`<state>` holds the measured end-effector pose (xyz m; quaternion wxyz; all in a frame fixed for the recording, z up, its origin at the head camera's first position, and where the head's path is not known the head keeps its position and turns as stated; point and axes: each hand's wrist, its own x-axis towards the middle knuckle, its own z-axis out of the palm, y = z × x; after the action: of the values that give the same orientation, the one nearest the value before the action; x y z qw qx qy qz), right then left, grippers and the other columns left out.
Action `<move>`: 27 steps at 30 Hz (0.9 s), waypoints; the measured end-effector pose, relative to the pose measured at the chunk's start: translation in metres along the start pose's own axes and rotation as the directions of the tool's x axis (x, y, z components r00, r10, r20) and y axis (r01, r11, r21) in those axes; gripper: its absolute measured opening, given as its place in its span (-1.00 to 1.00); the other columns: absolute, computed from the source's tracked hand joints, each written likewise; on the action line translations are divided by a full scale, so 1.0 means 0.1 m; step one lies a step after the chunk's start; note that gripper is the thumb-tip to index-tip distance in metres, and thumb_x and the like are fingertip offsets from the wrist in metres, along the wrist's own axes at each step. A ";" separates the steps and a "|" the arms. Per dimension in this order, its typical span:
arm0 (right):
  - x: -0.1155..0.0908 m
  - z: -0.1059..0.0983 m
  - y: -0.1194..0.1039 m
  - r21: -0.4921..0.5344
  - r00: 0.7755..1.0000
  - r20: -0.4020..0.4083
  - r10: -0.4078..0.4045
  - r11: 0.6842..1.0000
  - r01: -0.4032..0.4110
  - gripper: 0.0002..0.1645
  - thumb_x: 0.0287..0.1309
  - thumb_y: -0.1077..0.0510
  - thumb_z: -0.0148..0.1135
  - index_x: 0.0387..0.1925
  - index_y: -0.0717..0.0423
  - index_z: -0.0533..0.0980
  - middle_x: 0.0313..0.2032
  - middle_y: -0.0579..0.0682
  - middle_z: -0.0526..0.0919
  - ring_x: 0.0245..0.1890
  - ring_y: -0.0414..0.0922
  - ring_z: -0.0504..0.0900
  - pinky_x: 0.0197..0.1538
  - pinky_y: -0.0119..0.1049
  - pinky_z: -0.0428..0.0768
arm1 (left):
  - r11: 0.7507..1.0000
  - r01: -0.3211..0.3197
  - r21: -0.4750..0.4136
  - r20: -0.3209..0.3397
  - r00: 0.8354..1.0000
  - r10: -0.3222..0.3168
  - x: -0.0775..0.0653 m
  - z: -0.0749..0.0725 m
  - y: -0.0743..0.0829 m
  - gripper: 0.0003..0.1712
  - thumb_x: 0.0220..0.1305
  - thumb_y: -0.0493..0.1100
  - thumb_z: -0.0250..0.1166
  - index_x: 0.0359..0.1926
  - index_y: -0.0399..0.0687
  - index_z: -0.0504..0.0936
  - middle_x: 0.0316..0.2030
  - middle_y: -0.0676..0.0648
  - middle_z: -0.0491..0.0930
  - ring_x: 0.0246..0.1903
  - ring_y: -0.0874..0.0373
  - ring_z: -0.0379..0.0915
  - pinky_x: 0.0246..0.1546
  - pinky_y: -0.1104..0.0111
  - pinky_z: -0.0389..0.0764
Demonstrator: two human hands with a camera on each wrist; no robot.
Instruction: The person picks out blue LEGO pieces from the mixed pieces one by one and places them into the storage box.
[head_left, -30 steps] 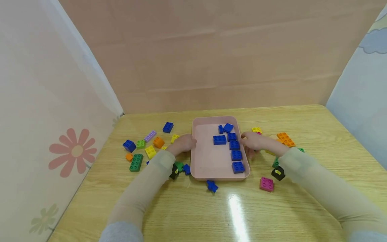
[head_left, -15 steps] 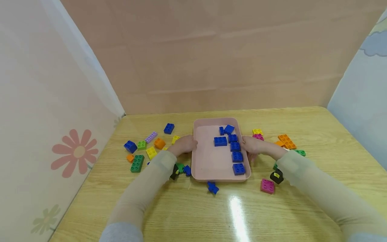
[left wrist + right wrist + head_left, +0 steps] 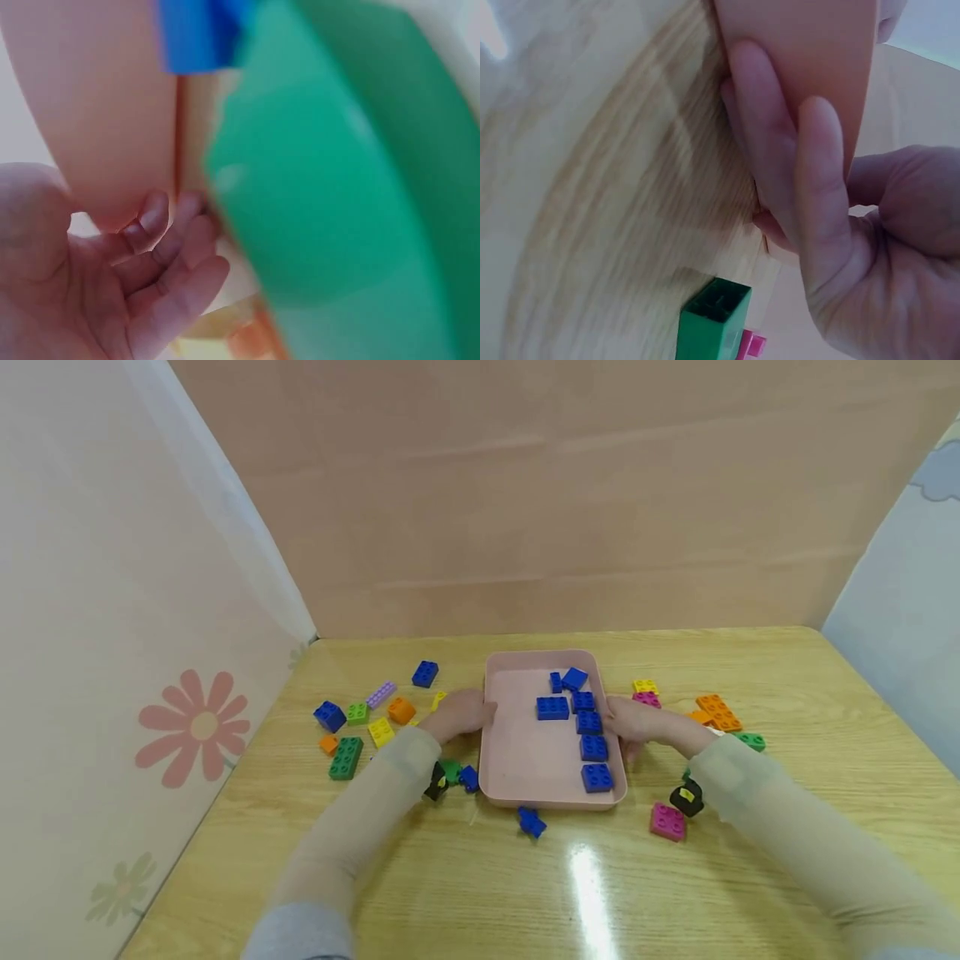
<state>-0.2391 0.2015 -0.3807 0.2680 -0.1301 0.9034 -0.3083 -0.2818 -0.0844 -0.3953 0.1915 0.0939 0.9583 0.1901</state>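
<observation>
A shallow pink tray [image 3: 517, 768] lies on the wooden table with several blue toy building bricks [image 3: 594, 748] along its right side and far end. My left hand [image 3: 463, 713] grips the tray's left wall, thumb over the rim. In the left wrist view the curled fingers [image 3: 154, 217] are at the outside of the wall. My right hand [image 3: 633, 720] grips the opposite wall. The right wrist view shows its fingers [image 3: 821, 172] against the outer face of the wall, with the thumb mostly hidden behind it.
Loose bricks, including a green one [image 3: 346, 758] and a purple one [image 3: 382, 694], lie left of the tray. Orange [image 3: 718, 713] and magenta [image 3: 667, 822] bricks lie to the right. A small blue piece [image 3: 532, 822] sits before the near rim. Paper walls enclose the table.
My right hand's fingers have closed in against the tray's right wall. My left hand stays at the left rim. The head view has shifted slightly; the tray stands about where it was.
</observation>
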 end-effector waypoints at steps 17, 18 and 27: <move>0.01 0.04 -0.05 -0.041 1.000 -0.001 0.005 0.999 -0.005 -0.58 0.40 0.36 -0.24 0.14 0.65 0.06 -0.27 0.34 0.53 -0.64 0.00 0.66 -0.55 -0.26 0.61 | 0.642 -0.655 0.399 -0.072 0.675 0.734 -1.11 0.05 0.08 -0.68 0.44 -0.06 0.12 0.10 -0.10 0.51 0.06 -0.06 0.54 -0.11 0.15 0.52 -0.23 0.41 0.57; 0.02 0.05 -0.05 -0.050 1.000 -0.003 -0.004 0.999 0.003 -0.56 0.39 0.37 -0.24 0.15 0.66 0.05 -0.27 0.36 0.52 -0.64 0.01 0.66 -0.56 -0.25 0.61 | 0.561 -0.703 0.437 -0.021 0.616 0.787 -1.16 0.09 0.10 -0.69 0.44 -0.07 0.12 0.09 -0.10 0.52 0.05 -0.04 0.54 -0.07 0.16 0.51 -0.15 0.41 0.55; 0.07 0.14 -0.09 -0.111 0.999 -0.038 -0.022 0.994 0.017 -0.58 0.39 0.36 -0.27 0.08 0.70 0.00 -0.40 0.37 0.49 -0.68 0.07 0.64 -0.62 -0.22 0.60 | 0.096 -0.755 0.649 0.285 0.358 0.889 -1.43 0.41 0.21 -0.71 0.47 -0.13 0.08 0.12 0.04 0.56 0.07 0.07 0.54 0.07 0.24 0.41 0.03 0.43 0.43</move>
<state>-0.2361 0.1845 -0.3872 0.2397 -0.1475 0.9228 -0.2629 -0.1326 -0.0882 -0.3747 -0.0869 0.6593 0.7398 -0.1019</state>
